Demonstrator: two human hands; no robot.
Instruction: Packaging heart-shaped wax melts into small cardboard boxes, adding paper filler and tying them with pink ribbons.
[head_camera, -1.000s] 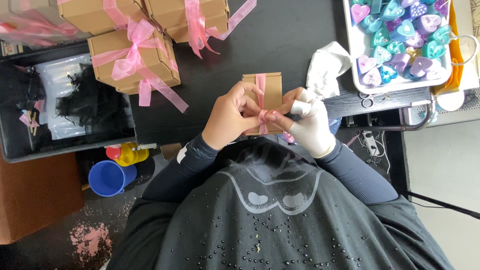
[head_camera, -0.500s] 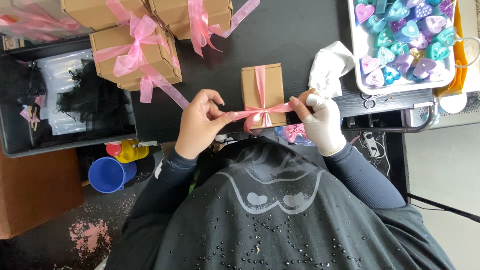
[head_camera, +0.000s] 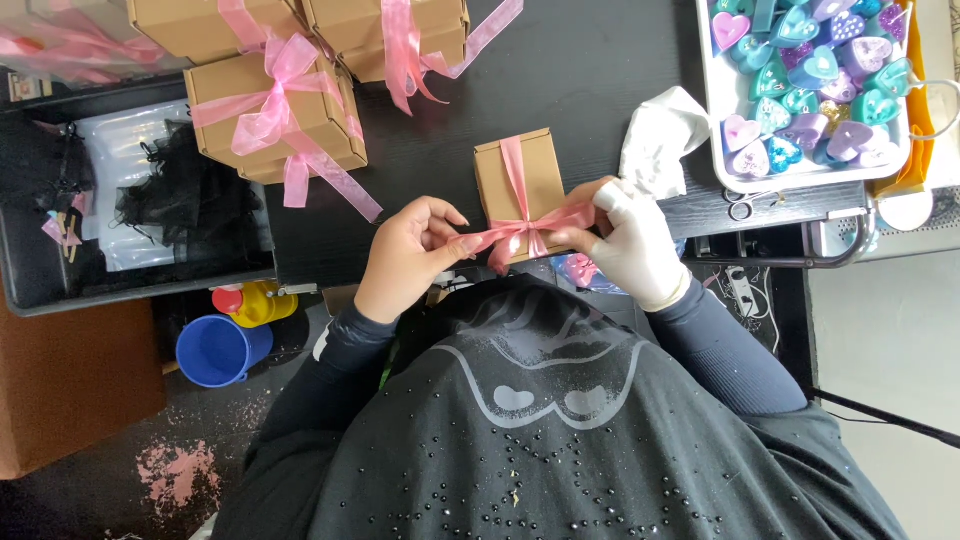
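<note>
A small brown cardboard box (head_camera: 520, 180) lies on the black table (head_camera: 560, 80) in front of me, wrapped lengthwise and crosswise in pink ribbon (head_camera: 515, 232). My left hand (head_camera: 405, 255), bare, pinches the ribbon's left end at the box's near edge. My right hand (head_camera: 630, 245), in a white glove, pinches the ribbon's right end. The ribbon crosses in a knot between both hands.
Several finished brown boxes with pink bows (head_camera: 275, 110) stand at the back left. A white tray of heart-shaped coloured pieces (head_camera: 810, 80) sits at the back right, a crumpled white glove (head_camera: 660, 140) beside it. A black bin (head_camera: 120, 200) and a blue cup (head_camera: 215, 350) lie left.
The box went from being held up in both hands to lying flat on the table. My hands first pulled the ribbon ends apart, then came closer together at the knot.
</note>
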